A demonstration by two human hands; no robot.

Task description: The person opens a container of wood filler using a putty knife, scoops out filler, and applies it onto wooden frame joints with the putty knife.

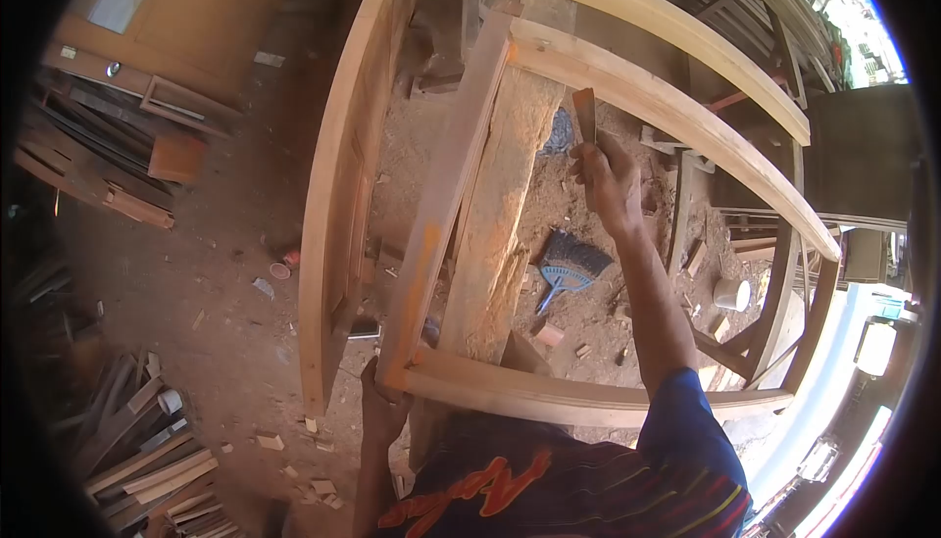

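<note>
A wooden frame [578,393] lies across in front of me, with orange-brown filler smeared on its left rail and corner joints. At the near left corner, my left hand [386,409] is wrapped round the frame from the outside, its fingers partly hidden by the wood. My right hand [610,180] is raised over the frame's opening, closed on a putty knife [585,115] whose flat brownish blade points up and away, near the far rail. The blade looks apart from the wood. Beneath the frame runs a rough, thick plank [505,195].
Left of the frame stands a wooden panel [338,185] on edge. A blue broom head [573,262] lies on the dusty floor below the opening, and a white bucket [731,294] stands to the right. Scrap wood [147,460] is piled at lower left; a curved beam [676,24] crosses the far side.
</note>
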